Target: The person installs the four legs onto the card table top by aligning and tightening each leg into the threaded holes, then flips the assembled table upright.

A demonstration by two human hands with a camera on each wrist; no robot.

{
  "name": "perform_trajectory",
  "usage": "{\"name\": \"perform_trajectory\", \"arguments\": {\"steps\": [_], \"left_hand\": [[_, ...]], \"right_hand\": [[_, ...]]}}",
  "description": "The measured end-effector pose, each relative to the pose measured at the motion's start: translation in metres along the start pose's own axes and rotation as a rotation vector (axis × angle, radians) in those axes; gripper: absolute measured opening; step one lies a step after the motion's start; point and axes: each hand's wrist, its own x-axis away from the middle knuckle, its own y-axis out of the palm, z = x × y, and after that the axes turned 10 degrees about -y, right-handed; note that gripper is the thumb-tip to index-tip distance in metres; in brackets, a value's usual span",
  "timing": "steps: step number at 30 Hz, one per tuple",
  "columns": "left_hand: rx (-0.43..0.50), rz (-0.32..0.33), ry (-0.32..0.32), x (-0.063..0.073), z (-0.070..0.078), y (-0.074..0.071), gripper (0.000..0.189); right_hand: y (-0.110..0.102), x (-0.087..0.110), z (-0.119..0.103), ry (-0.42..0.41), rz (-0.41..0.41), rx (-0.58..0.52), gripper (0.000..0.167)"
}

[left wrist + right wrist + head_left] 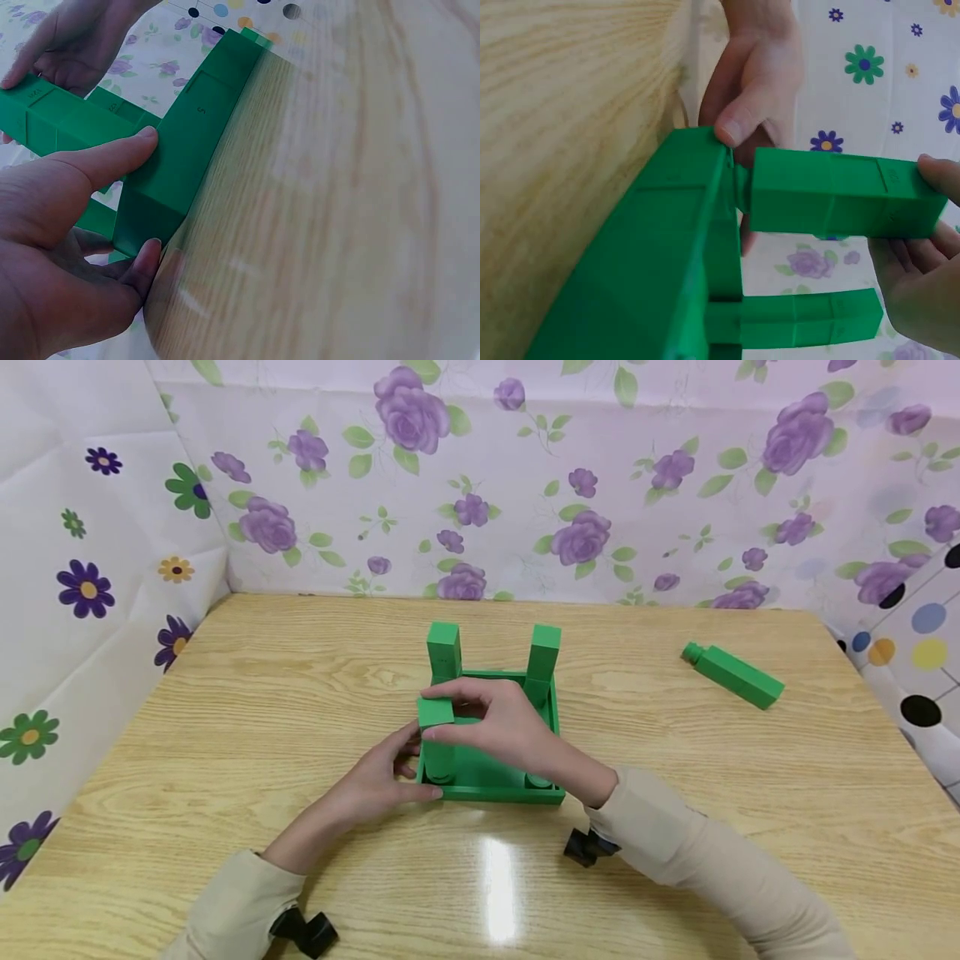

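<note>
A green tray-like base (502, 795) with raised rims lies on the table. My left hand (375, 781) grips its front left corner, thumb on the rim, as the left wrist view shows. At that corner stands a square green leg (825, 191), its narrower end at the base. My right hand (506, 722) pinches this leg's upper end between thumb and fingers. In the right wrist view a small neck shows between leg and base; how far it sits in is hidden. Two more green legs, the back left leg (444, 647) and the back right leg (544, 647), stand upright.
A loose green leg (738, 677) with a threaded-looking end lies on the wooden table (300, 685) to the right. At the base's front right corner is a round socket (537, 782). Flowered sheets (480, 477) hang behind and beside the table.
</note>
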Motion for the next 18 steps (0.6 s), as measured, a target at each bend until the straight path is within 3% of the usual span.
{"name": "perform_trajectory", "arguments": {"steps": [10,18], "left_hand": [[-0.006,0.005,0.001,0.001,0.0,0.0,0.08],[-0.001,-0.003,0.003,0.001,-0.001,-0.001,0.071]], "right_hand": [[-0.012,-0.001,0.001,-0.056,-0.161,0.034,0.044],[-0.014,-0.004,0.004,-0.069,-0.199,0.034,0.047]]}}
